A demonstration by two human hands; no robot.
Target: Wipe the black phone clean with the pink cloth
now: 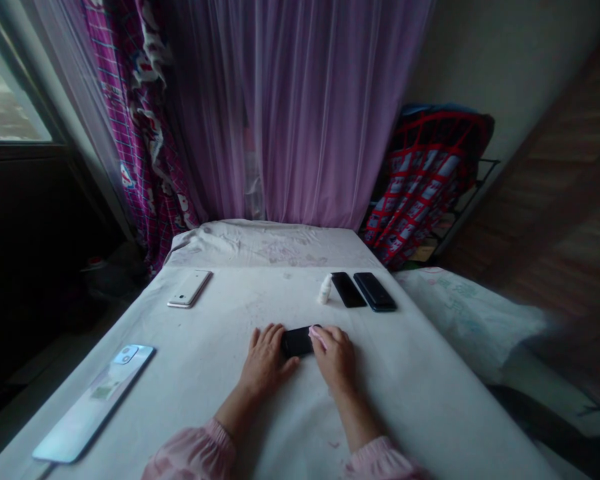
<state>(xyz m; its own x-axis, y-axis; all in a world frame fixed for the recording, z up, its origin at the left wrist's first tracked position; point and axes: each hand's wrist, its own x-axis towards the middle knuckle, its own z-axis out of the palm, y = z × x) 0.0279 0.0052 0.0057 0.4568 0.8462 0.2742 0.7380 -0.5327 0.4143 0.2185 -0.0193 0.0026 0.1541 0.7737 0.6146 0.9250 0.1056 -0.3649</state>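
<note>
A black phone [297,341] lies flat, sideways on, on the white-covered table between my hands. My left hand [267,357] grips its left end, fingers along the far edge and thumb along the near edge. With bent fingers, my right hand [337,355] holds a small pink cloth [317,335] against the phone's right end, which is partly hidden. Beyond my right hand stands a small white bottle [325,289], upright beside a thin black phone [349,289] and a thicker dark phone [375,291].
A white phone [191,289] lies at the far left of the table [215,373]. Nearer on the left is a large pale-blue phone [96,402] with a cable at its lower end. Purple curtains [310,120] hang behind the table; a red checked cloth [415,187] hangs at right.
</note>
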